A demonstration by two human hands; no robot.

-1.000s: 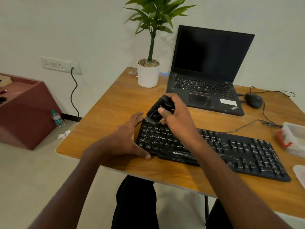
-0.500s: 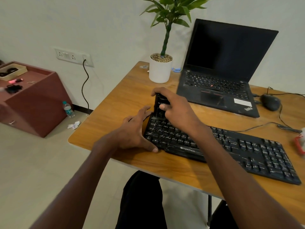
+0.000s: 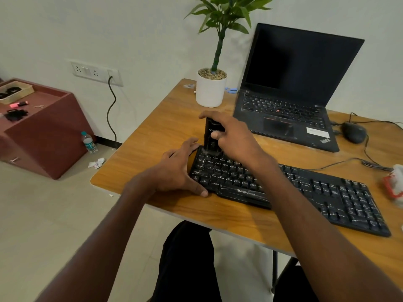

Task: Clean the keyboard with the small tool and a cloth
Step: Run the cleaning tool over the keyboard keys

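Note:
A black keyboard [image 3: 305,190] lies across the wooden desk [image 3: 152,136]. My right hand [image 3: 235,138] grips a small black tool [image 3: 212,136], held upright with its lower end on the keyboard's far left corner. My left hand [image 3: 176,168] rests against the keyboard's left end, fingers straight along the edge and thumb at the near corner. No cloth can be made out with certainty.
An open black laptop [image 3: 290,101] and a white plant pot [image 3: 210,90] stand behind the keyboard. A mouse [image 3: 353,132] with its cable sits at the right. A white and red thing [image 3: 394,184] lies at the desk's right edge. A maroon cabinet [image 3: 43,131] stands on the floor at left.
My right hand has tipped the tool from a slant to upright and set it on the keyboard's far left corner. My left hand has stayed at the keyboard's left end.

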